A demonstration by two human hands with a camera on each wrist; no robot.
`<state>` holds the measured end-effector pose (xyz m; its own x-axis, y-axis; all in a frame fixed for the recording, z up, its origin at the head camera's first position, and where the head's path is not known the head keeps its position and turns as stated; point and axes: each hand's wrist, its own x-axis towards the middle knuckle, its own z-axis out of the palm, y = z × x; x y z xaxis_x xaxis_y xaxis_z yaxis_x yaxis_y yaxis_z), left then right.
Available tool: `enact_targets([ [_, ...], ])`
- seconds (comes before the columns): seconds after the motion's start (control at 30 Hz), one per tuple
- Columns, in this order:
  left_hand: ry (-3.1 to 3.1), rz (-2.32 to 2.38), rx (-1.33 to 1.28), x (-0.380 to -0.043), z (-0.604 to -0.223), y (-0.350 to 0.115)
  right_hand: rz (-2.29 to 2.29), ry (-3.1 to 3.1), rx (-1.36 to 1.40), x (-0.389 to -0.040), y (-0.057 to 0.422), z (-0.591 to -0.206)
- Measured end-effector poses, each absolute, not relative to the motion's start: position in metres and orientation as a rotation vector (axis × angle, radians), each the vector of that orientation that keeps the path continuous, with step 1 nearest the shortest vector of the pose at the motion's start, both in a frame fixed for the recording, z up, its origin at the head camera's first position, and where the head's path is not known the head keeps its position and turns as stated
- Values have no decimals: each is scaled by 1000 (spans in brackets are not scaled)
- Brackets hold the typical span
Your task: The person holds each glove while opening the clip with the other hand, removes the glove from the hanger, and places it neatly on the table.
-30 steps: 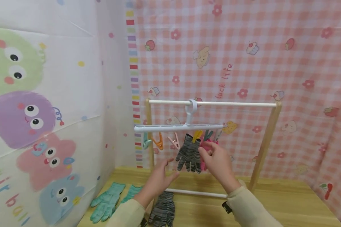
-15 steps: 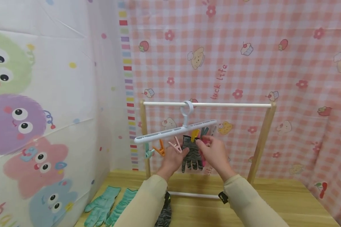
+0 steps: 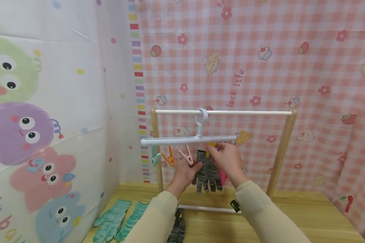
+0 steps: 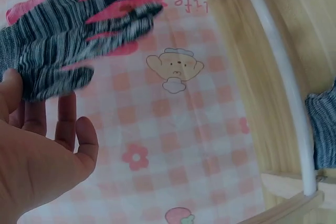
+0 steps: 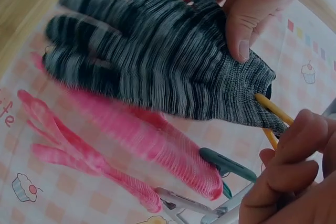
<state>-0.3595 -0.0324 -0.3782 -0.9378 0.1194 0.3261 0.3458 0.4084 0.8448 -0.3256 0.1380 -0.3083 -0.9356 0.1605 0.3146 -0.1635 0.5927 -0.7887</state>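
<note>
A grey-and-black striped knit glove hangs fingers down under the white hanger. My left hand pinches the glove at its side near the cuff, thumb in front and fingers behind. My right hand pinches a yellow clothespin whose prongs sit at a corner of the glove's cuff. Behind it hang pink gloves, held by a dark green clothespin and a grey clothespin.
Light pink, orange and mint clothespins dangle from the hanger's left half. The hanger hooks over the white rail of a wooden rack. Green gloves and another striped glove lie on the table.
My left hand has come up and right to take hold of the striped glove. My right hand has shifted from the glove's side to the yellow clothespin. The hanger tilted, then levelled.
</note>
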Motion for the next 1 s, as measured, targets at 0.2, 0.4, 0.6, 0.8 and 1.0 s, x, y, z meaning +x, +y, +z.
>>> enact_targets([
  [0.2, -2317, -1647, -272, -346, -392, -26, 1136, -2458, -36, -326, 130, -309],
  [0.4, -2058, -1745, -114, -326, -399, -14, 1059, -2463, -61, -324, 125, -309],
  [0.6, -1942, -1813, -48, -317, -404, -12, 1058, -2433, -71, -320, 119, -308],
  [0.8, -1929, -1852, -57, -314, -412, -16, 1061, -2348, -73, -318, 115, -309],
  [1.0, -2061, -1886, -37, -303, -424, -25, 1065, -2346, -79, -318, 116, -309],
])
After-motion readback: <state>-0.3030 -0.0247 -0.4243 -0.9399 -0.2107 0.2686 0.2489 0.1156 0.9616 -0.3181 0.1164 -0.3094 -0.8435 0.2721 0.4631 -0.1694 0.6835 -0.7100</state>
